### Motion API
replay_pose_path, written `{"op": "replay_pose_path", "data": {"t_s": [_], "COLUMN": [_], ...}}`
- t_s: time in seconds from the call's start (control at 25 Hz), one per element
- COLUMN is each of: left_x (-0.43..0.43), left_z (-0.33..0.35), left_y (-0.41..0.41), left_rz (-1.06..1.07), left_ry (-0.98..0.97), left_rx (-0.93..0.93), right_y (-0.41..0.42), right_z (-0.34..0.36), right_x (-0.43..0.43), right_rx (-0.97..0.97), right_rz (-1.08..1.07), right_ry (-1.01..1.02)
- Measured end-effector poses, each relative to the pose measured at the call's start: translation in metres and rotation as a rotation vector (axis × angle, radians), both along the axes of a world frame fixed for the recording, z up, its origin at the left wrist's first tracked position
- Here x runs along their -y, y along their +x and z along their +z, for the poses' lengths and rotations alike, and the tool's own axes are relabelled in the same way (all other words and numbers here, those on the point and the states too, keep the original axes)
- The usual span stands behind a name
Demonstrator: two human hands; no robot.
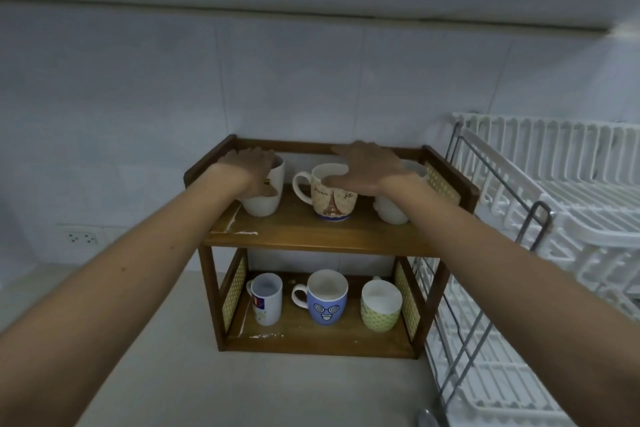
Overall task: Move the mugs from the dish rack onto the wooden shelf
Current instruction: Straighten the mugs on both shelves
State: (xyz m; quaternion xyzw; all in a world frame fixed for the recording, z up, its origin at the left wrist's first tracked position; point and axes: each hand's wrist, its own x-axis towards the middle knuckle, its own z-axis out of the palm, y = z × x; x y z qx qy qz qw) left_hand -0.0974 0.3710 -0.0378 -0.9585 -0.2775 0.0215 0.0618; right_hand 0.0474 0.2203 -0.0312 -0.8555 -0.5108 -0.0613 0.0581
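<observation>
The two-tier wooden shelf [311, 236] stands on the counter against the tiled wall. On its top tier are a white mug [265, 199], a cream Eiffel-tower mug [332, 201] and a white mug [391, 210] at the right. My left hand [254, 168] is wrapped around the left white mug from above. My right hand [367, 168] hovers flat, fingers spread, over the rims of the Eiffel-tower mug and the right mug. The lower tier holds a tall white printed mug [266, 298], a blue face mug [327, 298] and a green patterned mug [381, 307].
The white dish rack [554, 218] on a metal frame stands right of the shelf, with no mugs visible in it. A wall socket [81, 237] sits low at the left. A spoon bowl [427, 419] shows at the bottom edge. Grey counter lies in front.
</observation>
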Motion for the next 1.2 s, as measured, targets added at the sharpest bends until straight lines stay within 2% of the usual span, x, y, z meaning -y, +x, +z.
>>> {"op": "replay_pose_path", "data": {"t_s": [0.12,0.2,0.24,0.32,0.44,0.48,0.6,0.68,0.76,0.84,0.92,1.0,1.2], "left_x": [0.022,0.039,0.044,0.046,0.032,0.026,0.004,-0.011,-0.02,-0.025,-0.027,-0.027,-0.027], "left_z": [-0.042,-0.086,-0.11,-0.152,-0.198,-0.209,-0.232,-0.236,-0.235,-0.235,-0.237,-0.24,-0.243], "left_y": [-0.019,-0.04,-0.052,-0.073,-0.079,-0.075,-0.048,-0.029,-0.013,-0.001,0.004,0.006,0.008], "left_rz": [-0.193,-0.406,-0.508,-0.695,-0.903,-0.862,-0.431,-0.215,-0.118,-0.069,-0.017,0.033,0.086], "left_ry": [0.175,0.248,0.248,0.222,0.166,0.12,-0.032,-0.068,-0.14,-0.177,-0.14,-0.095,-0.111], "left_rx": [0.348,0.568,0.624,0.579,0.312,0.242,0.095,-0.082,-0.178,-0.195,-0.19,-0.164,-0.107], "right_y": [-0.035,-0.059,-0.069,-0.075,-0.053,-0.043,-0.013,0.0,0.01,0.018,0.02,0.019,0.019], "right_z": [-0.037,-0.083,-0.109,-0.162,-0.217,-0.226,-0.24,-0.243,-0.244,-0.241,-0.239,-0.24,-0.245], "right_x": [0.015,0.039,0.053,0.069,0.062,0.054,0.025,0.006,-0.011,-0.022,-0.027,-0.03,-0.033], "right_rx": [0.119,0.156,0.138,0.065,-0.096,-0.123,-0.2,-0.205,-0.211,-0.236,-0.26,-0.26,-0.366], "right_rz": [0.142,0.18,0.165,0.121,0.046,0.035,-0.003,-0.015,-0.043,-0.071,-0.076,-0.064,-0.031], "right_ry": [0.546,0.796,0.815,0.68,0.216,0.107,-0.152,-0.269,-0.389,-0.492,-0.504,-0.427,-0.302]}}
